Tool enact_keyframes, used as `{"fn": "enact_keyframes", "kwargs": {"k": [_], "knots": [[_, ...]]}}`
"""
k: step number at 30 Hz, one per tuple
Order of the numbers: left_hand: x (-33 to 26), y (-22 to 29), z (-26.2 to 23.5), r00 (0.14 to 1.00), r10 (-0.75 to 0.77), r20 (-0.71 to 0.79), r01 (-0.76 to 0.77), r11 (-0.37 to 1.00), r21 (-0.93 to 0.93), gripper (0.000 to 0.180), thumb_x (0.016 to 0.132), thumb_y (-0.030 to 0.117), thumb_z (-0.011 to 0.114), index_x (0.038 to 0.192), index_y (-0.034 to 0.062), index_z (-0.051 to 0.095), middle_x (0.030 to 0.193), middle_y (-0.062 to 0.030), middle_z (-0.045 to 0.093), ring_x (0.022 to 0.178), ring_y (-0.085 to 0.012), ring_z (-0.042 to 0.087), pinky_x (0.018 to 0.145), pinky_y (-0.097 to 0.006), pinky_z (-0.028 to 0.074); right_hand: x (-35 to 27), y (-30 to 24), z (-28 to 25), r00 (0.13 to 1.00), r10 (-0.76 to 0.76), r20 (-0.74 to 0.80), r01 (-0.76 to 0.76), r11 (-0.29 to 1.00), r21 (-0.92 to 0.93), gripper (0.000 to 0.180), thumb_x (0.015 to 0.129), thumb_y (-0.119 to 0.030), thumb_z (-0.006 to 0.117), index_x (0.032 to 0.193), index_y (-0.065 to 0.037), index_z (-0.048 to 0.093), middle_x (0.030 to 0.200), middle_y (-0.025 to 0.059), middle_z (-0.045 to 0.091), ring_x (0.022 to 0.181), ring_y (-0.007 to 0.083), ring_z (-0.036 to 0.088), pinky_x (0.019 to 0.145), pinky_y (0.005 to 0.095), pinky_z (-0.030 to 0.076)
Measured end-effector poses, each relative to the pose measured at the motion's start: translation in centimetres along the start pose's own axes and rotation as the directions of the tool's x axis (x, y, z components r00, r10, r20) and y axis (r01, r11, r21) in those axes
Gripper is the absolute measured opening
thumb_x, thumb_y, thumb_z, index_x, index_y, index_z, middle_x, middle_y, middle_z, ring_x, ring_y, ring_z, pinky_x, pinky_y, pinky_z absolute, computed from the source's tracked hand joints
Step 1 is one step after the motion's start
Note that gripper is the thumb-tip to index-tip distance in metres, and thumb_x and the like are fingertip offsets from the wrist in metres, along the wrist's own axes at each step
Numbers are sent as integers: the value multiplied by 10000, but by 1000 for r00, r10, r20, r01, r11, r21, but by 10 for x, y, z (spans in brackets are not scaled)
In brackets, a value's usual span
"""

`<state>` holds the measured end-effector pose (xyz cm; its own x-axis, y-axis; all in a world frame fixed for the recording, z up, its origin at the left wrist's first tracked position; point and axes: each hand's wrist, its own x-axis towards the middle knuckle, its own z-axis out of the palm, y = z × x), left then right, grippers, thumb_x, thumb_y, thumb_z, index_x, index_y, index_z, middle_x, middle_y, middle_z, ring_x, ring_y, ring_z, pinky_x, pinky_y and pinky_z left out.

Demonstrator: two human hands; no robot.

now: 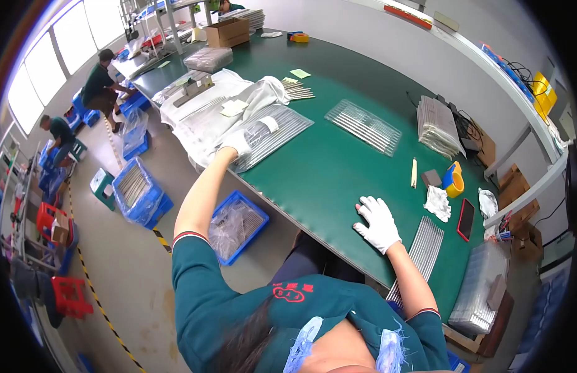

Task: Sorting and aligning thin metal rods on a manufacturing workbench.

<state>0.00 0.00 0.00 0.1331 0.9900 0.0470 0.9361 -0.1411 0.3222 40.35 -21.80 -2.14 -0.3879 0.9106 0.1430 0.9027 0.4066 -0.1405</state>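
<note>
Rod tray (281,135) at outstretched left hand (238,143), grip impossible to tell; right hand (379,225) palm-down, splayed open.

A factory workshop is indicated by a long green-topped workbench (313,177), on which clear trays of slender metal rods (287,129) are laid out from twelve to two o'clock. Plastic-draped blue crates (159,215) are set on the floor at eight and nine o'clock, where yellow-and-black marking tape (162,240) is also laid. At ten o'clock, near bright windows (42,71), matching dark green shirts are worn by a bending worker (97,86) and a seated worker (62,132).
</note>
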Motion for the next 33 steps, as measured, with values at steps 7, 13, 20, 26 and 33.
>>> {"fn": "enact_keyframes", "kwargs": {"k": [7, 13, 20, 26, 33], "knots": [[-8, 17, -5, 991, -74, -109, 77, 997, 23, 386, 709, 251, 570, 989, 1, 657, 986, -241, 640, 958, -354, 616, 831, -386, 487, 0, -2, -2, 999, -26, -36, 25, 1000, -15, 503, 815, -383, 590, 1190, -49, 563, 1322, 138, 471, 1269, 304, 390, 1095, 433, 252], [-8, 3, 2, 986, -40, -160, 36, 999, -28, 401, 716, 225, 549, 1030, -6, 640, 1002, -244, 635, 959, -362, 610, 826, -380, 480, 0, -1, 0, 997, -41, -61, 41, 999, -14, 479, 838, -399, 560, 1163, -47, 567, 1314, 131, 473, 1266, 291, 387, 1092, 424, 248], [-67, -67, 12, 992, -59, -110, 52, 997, -63, 288, 695, 267, 596, 839, 20, 635, 740, -162, 629, 706, -308, 598, 663, -388, 479, 3, -6, -6, 996, -79, -50, 79, 997, 7, 477, 836, -390, 563, 1164, -45, 566, 1288, 140, 483, 1241, 292, 402, 1075, 429, 264], [-196, -22, -15, 899, -387, 205, 415, 600, -684, 137, 748, 144, 612, 855, 75, 562, 567, 16, 479, 393, -72, 384, 351, -254, 309, 1, -3, -4, 996, -67, -55, 66, 998, -5, 468, 834, -380, 564, 1156, -41, 570, 1295, 144, 480, 1244, 296, 401, 1079, 426, 262], [-317, -9, -22, 781, -540, 313, 548, 352, -759, 317, 772, 100, 597, 1086, 63, 581, 597, 30, 487, 392, -53, 378, 355, -223, 305, 2, 0, 1, 998, -50, -33, 49, 999, -17, 491, 834, -342, 574, 1229, -53, 534, 1341, 144, 459, 1282, 310, 381, 1109, 433, 236]]}}
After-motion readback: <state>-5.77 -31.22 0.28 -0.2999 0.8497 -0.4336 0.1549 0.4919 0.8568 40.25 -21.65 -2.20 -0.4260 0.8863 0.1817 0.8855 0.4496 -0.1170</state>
